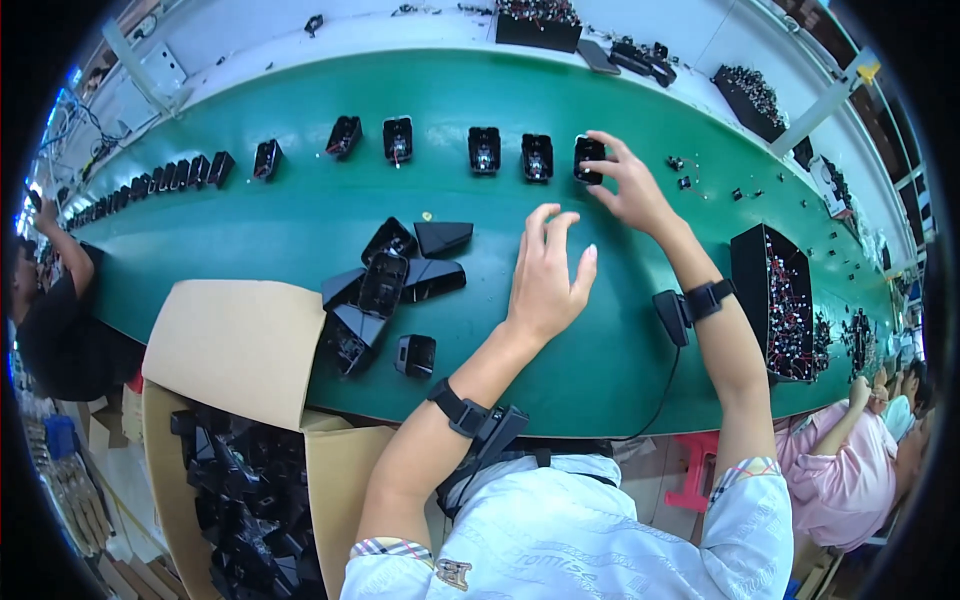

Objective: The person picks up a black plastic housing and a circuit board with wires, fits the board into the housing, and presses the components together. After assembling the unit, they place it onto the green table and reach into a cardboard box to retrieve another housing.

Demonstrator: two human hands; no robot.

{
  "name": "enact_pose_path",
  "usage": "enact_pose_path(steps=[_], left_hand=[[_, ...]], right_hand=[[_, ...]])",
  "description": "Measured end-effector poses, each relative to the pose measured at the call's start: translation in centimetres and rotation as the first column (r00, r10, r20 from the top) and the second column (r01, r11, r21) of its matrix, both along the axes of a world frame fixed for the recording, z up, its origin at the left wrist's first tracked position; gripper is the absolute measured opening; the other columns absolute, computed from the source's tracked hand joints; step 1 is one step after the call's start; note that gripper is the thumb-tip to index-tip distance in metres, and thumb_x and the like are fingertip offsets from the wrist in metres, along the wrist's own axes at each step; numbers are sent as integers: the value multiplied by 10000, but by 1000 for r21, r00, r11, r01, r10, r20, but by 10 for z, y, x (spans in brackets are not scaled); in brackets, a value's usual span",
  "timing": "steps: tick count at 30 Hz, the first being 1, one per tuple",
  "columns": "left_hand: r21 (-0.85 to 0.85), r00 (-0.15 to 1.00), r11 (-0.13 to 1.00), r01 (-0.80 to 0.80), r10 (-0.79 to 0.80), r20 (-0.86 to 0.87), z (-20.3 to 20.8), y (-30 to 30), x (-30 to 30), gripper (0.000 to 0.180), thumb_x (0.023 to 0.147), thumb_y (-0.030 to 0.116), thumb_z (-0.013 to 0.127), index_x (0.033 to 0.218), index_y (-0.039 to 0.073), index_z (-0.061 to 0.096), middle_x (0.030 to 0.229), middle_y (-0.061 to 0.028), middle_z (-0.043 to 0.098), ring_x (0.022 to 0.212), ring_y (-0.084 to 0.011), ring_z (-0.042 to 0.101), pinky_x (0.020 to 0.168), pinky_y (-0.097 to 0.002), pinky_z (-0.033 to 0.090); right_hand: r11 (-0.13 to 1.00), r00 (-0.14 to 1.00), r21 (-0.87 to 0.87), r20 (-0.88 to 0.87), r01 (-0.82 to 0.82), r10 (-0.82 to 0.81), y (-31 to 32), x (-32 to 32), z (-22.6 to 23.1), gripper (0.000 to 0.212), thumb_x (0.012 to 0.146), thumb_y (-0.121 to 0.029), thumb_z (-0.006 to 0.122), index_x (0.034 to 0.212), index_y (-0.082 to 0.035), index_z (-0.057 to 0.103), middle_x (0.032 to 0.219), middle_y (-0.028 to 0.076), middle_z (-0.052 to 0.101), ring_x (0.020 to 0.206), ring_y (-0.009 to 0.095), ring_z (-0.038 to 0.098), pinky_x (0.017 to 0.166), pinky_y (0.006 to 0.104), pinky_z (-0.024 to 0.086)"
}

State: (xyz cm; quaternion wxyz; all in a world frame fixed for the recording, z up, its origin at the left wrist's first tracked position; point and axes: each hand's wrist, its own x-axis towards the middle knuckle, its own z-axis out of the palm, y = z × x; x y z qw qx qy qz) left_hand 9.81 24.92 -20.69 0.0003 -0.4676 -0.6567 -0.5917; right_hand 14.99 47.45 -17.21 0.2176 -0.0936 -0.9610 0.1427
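Note:
My right hand (636, 190) reaches to the right end of a row of black plastic housings, with its fingers apart at the edge of the last housing (588, 158). The fingertips overlap that housing's right side; whether they press on it I cannot tell. My left hand (543, 275) hovers over the green table nearer to me, open, with fingers spread and nothing in them. Left of the right hand stand another open housing (537, 158) and one more (484, 150), dark parts showing inside. A loose pile of black housings (383, 284) lies left of my left hand.
An open cardboard box (235, 300) full of black housings stands at the front left. On the right, a black bin (768, 245) holds small wired parts. More housings (180, 174) line the table's (300, 215) far left. People (835, 450) sit on both sides.

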Motion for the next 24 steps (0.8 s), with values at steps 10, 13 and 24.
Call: enact_pose_path(steps=[10, 13, 24], left_hand=[[-88, 999, 995, 45, -45, 1, 4, -2, 3, 368, 861, 87, 674, 1195, -13, 554, 1330, -248, 453, 1189, -451, 524, 991, -493, 470], [-111, 998, 992, 56, -57, -8, 5, -2, 5, 356, 857, 82, 673, 1181, -13, 560, 1333, -248, 450, 1173, -446, 532, 984, -493, 473], [33, 993, 994, -102, 104, -63, 84, -66, 12, 150, 851, 37, 698, 1000, 32, 706, 882, -127, 716, 818, -227, 724, 797, -333, 584]], right_hand=[[998, 992, -64, 123, -21, 29, 15, -16, -2, 387, 739, -60, 771, 1125, -86, 755, 1502, 98, 480, 1275, 343, 544, 1064, 441, 469], [999, 994, -25, 99, -36, 39, 18, -11, -2, 412, 743, -73, 773, 1154, -100, 742, 1510, 109, 466, 1277, 345, 545, 1063, 439, 473], [772, 761, -282, -174, 569, -625, 85, 103, -2, 441, 805, -134, 752, 1237, -130, 666, 1365, 152, 569, 1247, 324, 579, 1039, 423, 487]])
